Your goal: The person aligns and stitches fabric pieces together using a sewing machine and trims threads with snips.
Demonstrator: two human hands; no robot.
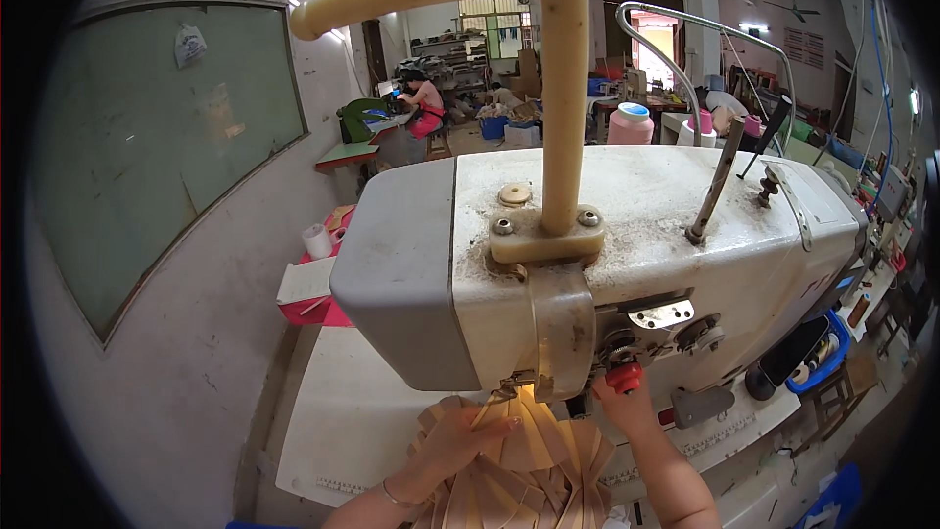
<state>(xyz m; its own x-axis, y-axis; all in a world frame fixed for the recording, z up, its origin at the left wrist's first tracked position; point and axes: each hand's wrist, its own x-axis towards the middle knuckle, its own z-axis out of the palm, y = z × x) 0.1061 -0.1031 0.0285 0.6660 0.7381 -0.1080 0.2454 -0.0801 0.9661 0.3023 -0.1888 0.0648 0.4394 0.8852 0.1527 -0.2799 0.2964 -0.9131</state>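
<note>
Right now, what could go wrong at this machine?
The bare left hand is close below one end of the white-and-grey sewing machine; should the machine run, fingers might get caught. The tan, flat, overlapping strips fan out around that hand, so one could fold or snag. The bare right hand is up at the red, rounded part, fingertips hidden, so a slip might go unnoticed.

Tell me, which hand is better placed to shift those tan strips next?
Probably the left hand: it touches the tan strips. The right hand is up at the red part of the white sewing machine.
</note>
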